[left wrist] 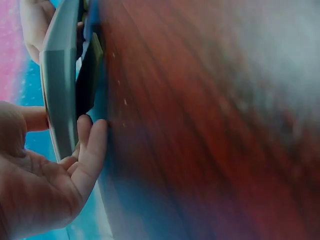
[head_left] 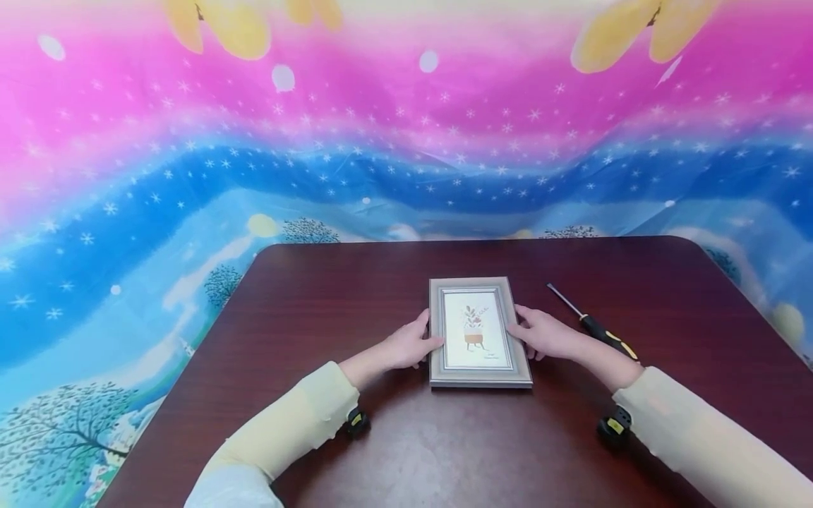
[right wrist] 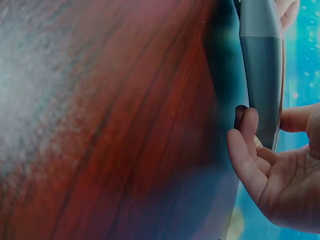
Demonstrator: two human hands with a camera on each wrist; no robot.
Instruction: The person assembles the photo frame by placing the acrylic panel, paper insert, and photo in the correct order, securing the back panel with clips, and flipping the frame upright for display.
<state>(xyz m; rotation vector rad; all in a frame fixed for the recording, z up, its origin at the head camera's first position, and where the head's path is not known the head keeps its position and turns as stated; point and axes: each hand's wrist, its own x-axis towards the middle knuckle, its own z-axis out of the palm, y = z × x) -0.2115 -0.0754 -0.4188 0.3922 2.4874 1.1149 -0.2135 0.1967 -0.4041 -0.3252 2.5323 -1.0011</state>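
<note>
A silver-grey picture frame [head_left: 476, 377] with a potted-plant print [head_left: 474, 335] faces up in the head view. My left hand [head_left: 409, 342] grips its left side, thumb on the front and fingers behind. On the opposite side my right hand [head_left: 546, 333] holds it the same way. The left wrist view shows the frame's edge [left wrist: 60, 100] between thumb and fingers, raised off the tabletop, with a dark flap [left wrist: 90, 75] jutting from its back. In the right wrist view, the right hand [right wrist: 285, 175] pinches the frame's edge [right wrist: 262, 75].
A screwdriver [head_left: 597, 328] with a black and yellow handle lies on the dark wooden table [head_left: 343, 282], right of the frame, close behind my right forearm. A colourful printed cloth [head_left: 406, 141] hangs beyond the table's far edge.
</note>
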